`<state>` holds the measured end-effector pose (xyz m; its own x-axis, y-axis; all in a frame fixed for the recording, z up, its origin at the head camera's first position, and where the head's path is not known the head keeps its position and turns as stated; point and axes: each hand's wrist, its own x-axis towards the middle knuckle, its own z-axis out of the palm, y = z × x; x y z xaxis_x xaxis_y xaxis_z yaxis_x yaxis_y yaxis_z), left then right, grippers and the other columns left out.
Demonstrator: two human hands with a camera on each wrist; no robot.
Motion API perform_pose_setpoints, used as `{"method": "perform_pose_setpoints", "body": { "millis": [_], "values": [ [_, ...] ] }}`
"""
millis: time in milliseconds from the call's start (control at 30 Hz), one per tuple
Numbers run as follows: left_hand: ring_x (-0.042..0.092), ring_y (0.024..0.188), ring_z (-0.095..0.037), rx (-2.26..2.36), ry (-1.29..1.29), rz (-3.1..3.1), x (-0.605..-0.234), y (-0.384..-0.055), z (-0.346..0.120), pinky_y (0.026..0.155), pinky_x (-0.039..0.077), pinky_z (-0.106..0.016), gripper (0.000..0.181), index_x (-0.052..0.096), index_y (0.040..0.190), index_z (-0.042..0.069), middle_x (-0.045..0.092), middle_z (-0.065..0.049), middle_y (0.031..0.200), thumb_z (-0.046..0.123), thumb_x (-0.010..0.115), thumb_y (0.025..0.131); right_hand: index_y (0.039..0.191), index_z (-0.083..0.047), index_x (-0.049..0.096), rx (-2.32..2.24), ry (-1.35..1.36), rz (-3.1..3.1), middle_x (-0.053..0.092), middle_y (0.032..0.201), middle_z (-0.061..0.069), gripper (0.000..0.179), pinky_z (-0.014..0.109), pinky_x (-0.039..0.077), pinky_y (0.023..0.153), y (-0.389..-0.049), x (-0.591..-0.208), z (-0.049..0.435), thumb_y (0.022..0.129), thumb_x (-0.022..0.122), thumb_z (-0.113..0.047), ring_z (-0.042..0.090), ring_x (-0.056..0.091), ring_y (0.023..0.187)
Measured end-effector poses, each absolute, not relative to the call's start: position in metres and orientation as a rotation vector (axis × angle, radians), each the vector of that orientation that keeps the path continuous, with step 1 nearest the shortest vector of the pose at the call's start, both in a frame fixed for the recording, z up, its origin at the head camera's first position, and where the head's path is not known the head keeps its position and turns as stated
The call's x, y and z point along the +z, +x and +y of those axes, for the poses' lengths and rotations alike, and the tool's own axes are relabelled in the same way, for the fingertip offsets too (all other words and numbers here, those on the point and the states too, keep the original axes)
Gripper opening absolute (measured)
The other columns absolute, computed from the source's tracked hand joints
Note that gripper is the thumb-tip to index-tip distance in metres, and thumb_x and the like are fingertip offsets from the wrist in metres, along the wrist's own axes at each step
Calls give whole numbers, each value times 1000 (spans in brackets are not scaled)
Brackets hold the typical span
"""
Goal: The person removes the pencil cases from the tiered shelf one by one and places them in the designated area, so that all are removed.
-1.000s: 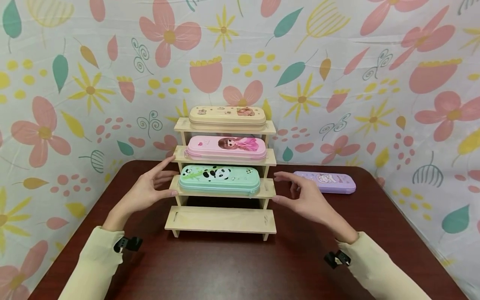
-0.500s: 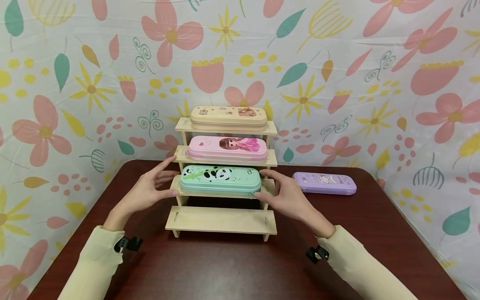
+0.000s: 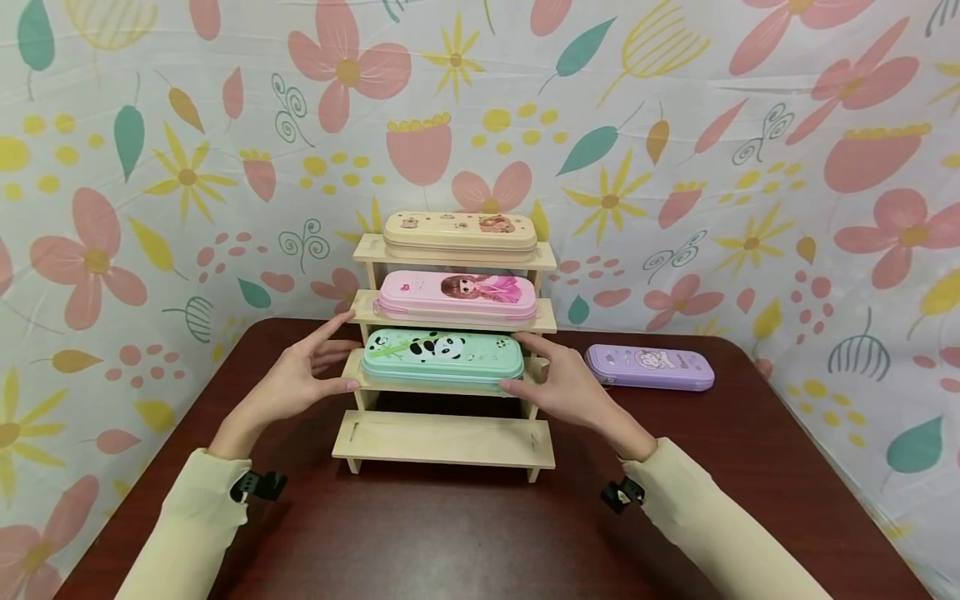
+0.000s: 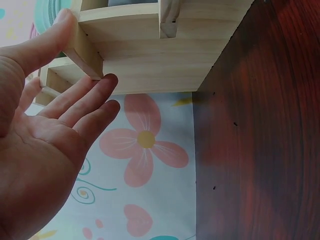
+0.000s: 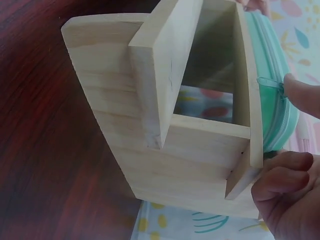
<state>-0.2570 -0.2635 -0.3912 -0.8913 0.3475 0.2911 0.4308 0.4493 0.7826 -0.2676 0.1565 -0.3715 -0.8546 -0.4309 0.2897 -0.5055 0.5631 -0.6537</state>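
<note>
A mint-green panda pencil case [image 3: 420, 354] lies on the third step down of a wooden tiered stand [image 3: 442, 437]. At its right end my right hand [image 3: 566, 383] pinches it, thumb at the front edge and index finger behind. The right wrist view shows that thumb beside the zip pull of the pencil case [image 5: 271, 110], the other fingers curled by the shelf end. My left hand [image 3: 288, 379] touches the stand's left side with fairly straight fingers. In the left wrist view, the left thumb [image 4: 47, 42] lies along the shelf end and the fingertips touch the wood below.
Cream [image 3: 457, 237] and pink [image 3: 457, 296] pencil cases sit on the two upper steps. To the right, a purple pencil case [image 3: 652, 367] lies on the dark wooden table [image 3: 420, 542]. A floral cloth [image 3: 675, 100] hangs behind.
My right hand has moved left from beyond the stand's right side and taken hold of the mint-green pencil case's right end. The left hand stays at the stand.
</note>
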Motion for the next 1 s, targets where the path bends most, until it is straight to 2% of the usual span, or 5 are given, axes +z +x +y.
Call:
{"method": "perform_pose_setpoints", "body": {
  "millis": [100, 233, 400, 600, 1000],
  "values": [
    [60, 132, -38, -1444, -696, -2600, -391, -257, -263, 108, 45, -64, 102, 27, 169, 27, 63, -20, 143, 7, 87, 88, 151, -8, 56, 1195, 805, -2680, 71, 89, 4, 74, 26, 35, 44, -268, -371, 155, 88, 89, -30, 4, 31, 44],
    [60, 132, -38, -1451, -696, -2601, -391, -257, -263, 109, 45, -63, 103, 27, 169, 27, 63, -20, 143, 7, 87, 88, 147, -8, 59, 1222, 794, -2660, 68, 132, 7, 72, 26, 38, 46, -268, -371, 155, 85, 91, -27, 10, 47, 58],
    [60, 132, -39, -1451, -705, -2598, -391, -257, -263, 108, 45, -63, 102, 27, 169, 26, 62, -21, 143, 7, 87, 89, 145, -9, 60, 1259, 796, -2663, 68, 134, 7, 70, 27, 45, 53, -268, -371, 155, 85, 91, -28, 18, 64, 82],
    [60, 132, -38, -1453, -702, -2596, -392, -258, -264, 109, 45, -63, 102, 27, 169, 27, 62, -20, 143, 8, 87, 89, 150, -6, 58, 1241, 809, -2685, 61, 146, 12, 75, 47, 56, 96, -270, -368, 155, 86, 90, -30, 26, 61, 129],
    [60, 132, -38, -1463, -725, -2583, -393, -259, -265, 108, 45, -64, 102, 27, 169, 28, 62, -20, 143, 9, 87, 89, 142, -7, 64, 1312, 834, -2657, 67, 136, 11, 67, 46, 60, 89, -271, -365, 157, 84, 92, -22, 27, 67, 120]
  ]
}}
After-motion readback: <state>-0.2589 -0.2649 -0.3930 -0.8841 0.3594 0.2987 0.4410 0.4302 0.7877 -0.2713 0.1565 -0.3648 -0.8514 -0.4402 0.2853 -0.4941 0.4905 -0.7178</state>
